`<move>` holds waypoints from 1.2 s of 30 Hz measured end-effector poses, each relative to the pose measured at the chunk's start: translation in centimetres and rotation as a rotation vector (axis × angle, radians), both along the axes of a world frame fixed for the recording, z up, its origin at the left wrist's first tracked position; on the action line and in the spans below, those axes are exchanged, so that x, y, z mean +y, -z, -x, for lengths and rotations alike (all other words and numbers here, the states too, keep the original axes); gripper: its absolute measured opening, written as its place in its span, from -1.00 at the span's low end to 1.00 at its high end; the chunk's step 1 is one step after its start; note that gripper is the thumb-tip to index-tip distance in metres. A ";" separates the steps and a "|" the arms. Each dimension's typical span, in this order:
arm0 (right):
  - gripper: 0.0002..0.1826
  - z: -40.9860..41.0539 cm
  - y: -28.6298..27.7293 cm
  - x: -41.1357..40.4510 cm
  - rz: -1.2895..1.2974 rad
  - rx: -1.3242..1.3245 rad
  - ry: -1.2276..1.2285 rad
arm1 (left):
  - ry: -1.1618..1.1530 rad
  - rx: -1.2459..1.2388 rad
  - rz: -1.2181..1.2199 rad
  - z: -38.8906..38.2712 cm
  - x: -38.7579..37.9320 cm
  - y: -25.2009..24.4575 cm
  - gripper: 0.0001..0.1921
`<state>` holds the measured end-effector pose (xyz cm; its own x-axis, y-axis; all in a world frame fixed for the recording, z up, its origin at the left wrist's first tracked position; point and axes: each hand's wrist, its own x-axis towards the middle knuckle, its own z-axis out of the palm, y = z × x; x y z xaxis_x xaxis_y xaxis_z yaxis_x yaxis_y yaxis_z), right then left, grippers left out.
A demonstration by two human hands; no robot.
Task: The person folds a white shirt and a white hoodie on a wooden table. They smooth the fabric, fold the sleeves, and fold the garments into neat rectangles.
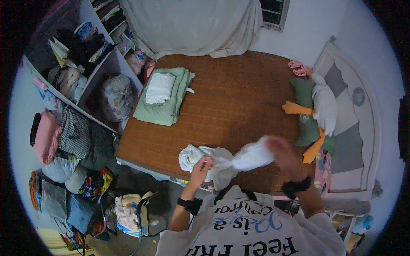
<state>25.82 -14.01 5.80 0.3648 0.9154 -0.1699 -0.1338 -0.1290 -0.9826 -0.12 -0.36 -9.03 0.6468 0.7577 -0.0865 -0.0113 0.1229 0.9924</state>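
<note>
A white cloth (253,156) is stretched between my hands above the near edge of the bed mat. My left hand (202,168) pinches its left end, fingers closed. At its other end my right hand (278,147), blurred, grips the cloth. Below them a heap of white fabric (192,155) lies on the bed edge, partly hidden behind my left hand. On the far left part of the brown mat (230,96) rests a folded green quilt (160,112) with a folded white cloth (160,88) on top.
A white plush goose (324,102) with orange feet leans over a green pillow (302,92) by the headboard (349,128). Shelves with clothes and bags stand at the left. Bags, clothes and a basket of fabric (126,211) crowd the floor there. A curtain (195,25) hangs beyond the bed.
</note>
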 end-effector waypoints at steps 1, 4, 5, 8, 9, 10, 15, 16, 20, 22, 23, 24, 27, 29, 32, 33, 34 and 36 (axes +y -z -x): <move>-0.75 -1.8 -1.4 -0.9 -0.127 -0.021 0.094 | -0.017 0.044 -0.088 0.8 0.4 2.0 -0.86; -0.74 -9.3 -3.4 -3.2 -0.288 0.029 0.490 | -0.026 0.348 -0.094 4.0 1.5 8.5 -0.82; -0.74 -12.6 -3.5 -4.2 -0.390 -0.019 0.512 | -0.016 0.522 -0.051 5.3 1.5 10.8 -0.80; -0.67 -22.6 -0.6 -7.6 -0.200 -0.372 0.604 | -0.053 0.391 0.456 8.9 1.0 17.4 -0.73; -0.62 -25.2 1.7 -8.6 -0.045 -0.595 0.716 | -0.069 0.390 0.463 9.9 1.2 19.3 -0.73; -0.58 -27.3 4.3 -9.3 0.157 -0.787 0.862 | -0.005 0.458 0.486 10.5 1.7 21.1 -0.68; -0.43 -23.9 19.7 -11.0 1.147 -1.252 0.187 | -0.013 0.611 0.445 11.9 4.1 26.7 -0.61; -0.42 -21.0 22.9 -9.8 1.081 -1.196 0.063 | -0.058 0.605 0.418 11.5 4.7 27.4 -0.61; -0.34 -9.3 33.4 -1.3 0.742 -0.874 -0.175 | -0.186 0.565 0.352 9.5 7.3 30.9 -0.58; -0.38 -4.8 37.1 3.9 0.625 -0.739 -0.177 | -0.226 0.532 0.328 8.4 8.1 33.5 -0.56; -0.42 -2.8 38.6 6.5 0.558 -0.791 -0.197 | -0.239 0.514 0.317 8.0 8.4 35.0 -0.55; -0.46 -1.1 40.0 8.9 0.430 -0.854 -0.206 | -0.254 0.491 0.312 7.6 8.5 36.5 -0.54; -0.45 3.3 42.6 15.0 0.159 -0.894 -0.240 | -0.307 0.375 0.543 6.1 9.1 39.6 -0.52; -0.45 5.3 42.5 17.3 0.130 -0.913 -0.285 | -0.351 0.309 0.842 5.4 8.9 39.0 -0.52; -0.38 7.2 39.6 18.6 0.257 -0.735 -0.331 | -0.583 -0.104 0.809 2.8 7.7 33.4 -0.52; -0.32 7.8 38.2 18.4 0.383 -0.576 -0.381 | -0.596 -0.109 0.787 2.5 7.1 30.5 -0.52; -0.25 8.3 36.8 17.9 0.517 -0.422 -0.426 | -0.500 -0.232 0.843 2.3 6.7 27.5 -0.55; -0.20 9.4 34.6 16.4 0.651 -0.596 -0.448 | -0.430 -0.434 0.827 2.4 4.5 21.6 -0.63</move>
<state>16.39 2.41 -28.80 0.1970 0.7830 -0.5900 0.5529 -0.5857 -0.5927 -2.47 4.10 -30.67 0.4343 0.7426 -0.5098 -0.5537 0.6665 0.4992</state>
